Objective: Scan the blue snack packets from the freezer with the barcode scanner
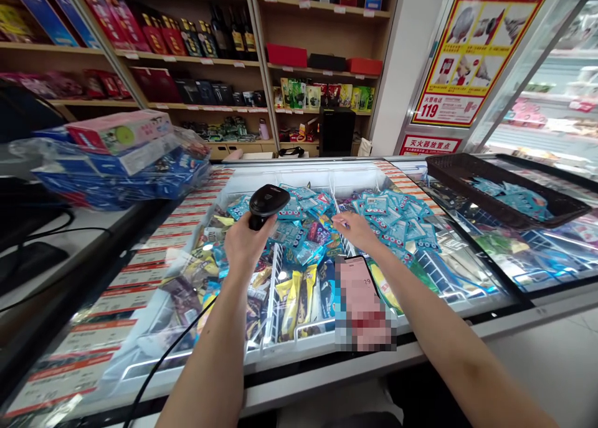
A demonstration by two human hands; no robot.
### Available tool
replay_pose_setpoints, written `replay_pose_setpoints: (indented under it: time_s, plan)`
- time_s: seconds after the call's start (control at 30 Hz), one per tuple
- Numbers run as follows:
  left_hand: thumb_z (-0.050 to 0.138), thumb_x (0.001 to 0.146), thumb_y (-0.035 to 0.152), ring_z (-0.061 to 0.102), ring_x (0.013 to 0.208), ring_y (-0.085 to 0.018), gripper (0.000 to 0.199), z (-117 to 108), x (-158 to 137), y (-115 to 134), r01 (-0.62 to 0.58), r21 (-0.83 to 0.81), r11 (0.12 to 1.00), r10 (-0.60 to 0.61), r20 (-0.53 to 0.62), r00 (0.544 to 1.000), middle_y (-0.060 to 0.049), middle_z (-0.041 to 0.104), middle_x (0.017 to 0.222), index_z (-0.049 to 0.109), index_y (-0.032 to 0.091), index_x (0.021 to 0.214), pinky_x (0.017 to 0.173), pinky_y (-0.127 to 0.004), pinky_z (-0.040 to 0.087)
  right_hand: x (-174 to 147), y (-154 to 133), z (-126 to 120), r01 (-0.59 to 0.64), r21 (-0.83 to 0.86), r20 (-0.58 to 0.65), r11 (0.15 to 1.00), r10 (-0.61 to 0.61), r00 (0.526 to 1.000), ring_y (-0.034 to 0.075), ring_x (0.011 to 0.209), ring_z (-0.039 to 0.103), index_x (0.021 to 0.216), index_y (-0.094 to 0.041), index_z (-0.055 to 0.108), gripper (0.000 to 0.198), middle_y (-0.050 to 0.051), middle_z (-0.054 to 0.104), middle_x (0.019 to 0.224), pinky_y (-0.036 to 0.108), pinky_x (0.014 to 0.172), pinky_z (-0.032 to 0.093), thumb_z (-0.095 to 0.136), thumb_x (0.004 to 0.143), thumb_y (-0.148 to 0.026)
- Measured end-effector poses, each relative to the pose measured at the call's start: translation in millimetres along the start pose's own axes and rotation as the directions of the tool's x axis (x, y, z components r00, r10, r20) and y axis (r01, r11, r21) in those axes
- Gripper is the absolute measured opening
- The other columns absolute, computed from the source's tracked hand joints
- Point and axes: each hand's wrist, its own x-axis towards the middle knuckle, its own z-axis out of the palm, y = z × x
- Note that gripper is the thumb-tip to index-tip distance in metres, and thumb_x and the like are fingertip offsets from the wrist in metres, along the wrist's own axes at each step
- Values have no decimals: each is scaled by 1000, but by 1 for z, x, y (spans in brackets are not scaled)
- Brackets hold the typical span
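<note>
My left hand is wrapped around the handle of a black barcode scanner, held up over the freezer with its head pointing away from me. A black cable runs down to the left of my forearm. My right hand is between two heaps of small blue packets, its fingers curled together; whatever they may hold is too small to make out. One heap of blue packets lies beyond the scanner, the other heap of blue packets to the right. A phone lies near the front edge, its screen lit and partly pixelated.
Under the freezer's glass top are wrapped ice creams in wire baskets. A brown plastic tray with more blue packets stands at right. Plastic-wrapped boxes are stacked at left. Stocked shelves line the back.
</note>
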Motion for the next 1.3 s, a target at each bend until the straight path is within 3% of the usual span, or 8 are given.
replay_pose_setpoints:
  time_s: [0.1,0.2,0.33,0.5,0.73,0.97,1.13,1.3]
  plan:
    - [47,74,69,63,76,-26,56,-1,1,0,5,-6,1000,-5,6,1000,-7,71,80,67,21,94,60,-28,39,6,-20,12,78,-1,135,997,-77,988,16,97,64,106,-17,66,23,6,69,107,29,89,46,50,90,-25]
    - [47,74,69,63,77,-25,57,-3,1,0,13,-15,1000,-12,13,1000,-7,71,81,67,21,96,61,-28,40,13,-40,21,166,-141,191,976,-137,972,22,103,59,105,-16,66,34,10,67,104,35,94,42,51,91,-42]
    - [48,74,67,64,80,-26,56,-8,0,3,11,-49,999,-10,23,1000,-8,70,81,67,20,97,63,-28,42,18,-61,33,137,-304,199,943,-78,977,31,107,53,106,-17,65,65,16,62,106,44,90,42,47,78,-73]
    - [50,74,64,65,82,-27,53,-11,-4,7,7,-69,998,-6,13,1000,-8,71,82,67,19,96,64,-29,43,20,-71,44,124,-340,213,932,-53,976,34,111,48,109,-16,62,78,17,58,114,47,91,39,60,62,-78]
    - [50,74,69,64,76,-24,55,-7,-7,9,-85,-144,986,89,22,996,-6,70,79,68,20,93,58,-27,39,13,-46,24,-83,-81,167,993,95,981,27,105,57,120,-15,51,70,11,61,112,36,86,43,77,63,-47]
    - [50,75,68,63,75,-22,52,2,-16,20,-222,-69,973,229,119,966,-4,69,78,66,22,94,58,-25,35,-3,-2,-1,-334,219,12,917,340,940,17,57,61,109,-18,54,44,0,61,77,32,60,48,67,74,-40]
    - [50,76,66,63,76,-23,50,6,-20,28,-303,-34,952,303,202,931,-5,70,81,66,22,94,57,-25,34,-8,13,-1,-351,388,-1,852,381,925,18,49,60,114,-19,49,41,-6,57,56,33,56,49,60,80,-38]
    - [48,78,65,64,77,-24,49,9,-19,30,-327,-23,945,322,248,914,-6,70,83,65,22,95,57,-26,34,-5,18,-2,-327,492,-12,807,381,924,20,50,63,115,-20,48,37,-5,60,56,34,53,51,57,82,-34]
